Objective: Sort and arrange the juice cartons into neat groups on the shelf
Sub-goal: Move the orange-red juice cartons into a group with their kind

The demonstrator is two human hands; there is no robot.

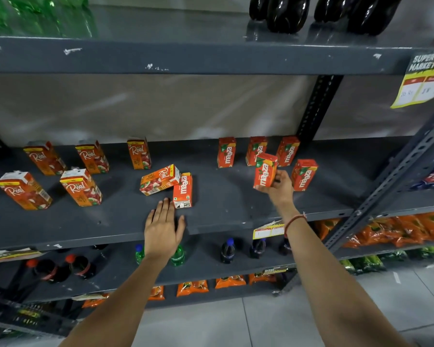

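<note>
On the grey shelf (110, 221), several upright Real cartons (80, 187) stand at the left. A Real carton (159, 179) lies on its side in the middle, touching a lying Maaza carton (183, 190). Several Maaza cartons (226, 152) stand upright at the right. My right hand (280, 187) grips one Maaza carton (264, 170), held upright just above the shelf between the standing ones. My left hand (163, 227) is flat and open on the shelf's front, fingertips just short of the lying Maaza carton.
Green bottles (35, 13) and dark bottles (286, 13) fill the upper shelf. Soda bottles (227, 250) stand on the shelf below, orange packets (192, 288) lower down. A slotted upright post (316, 108) stands at the back right. A yellow price tag (422, 81) hangs at the right.
</note>
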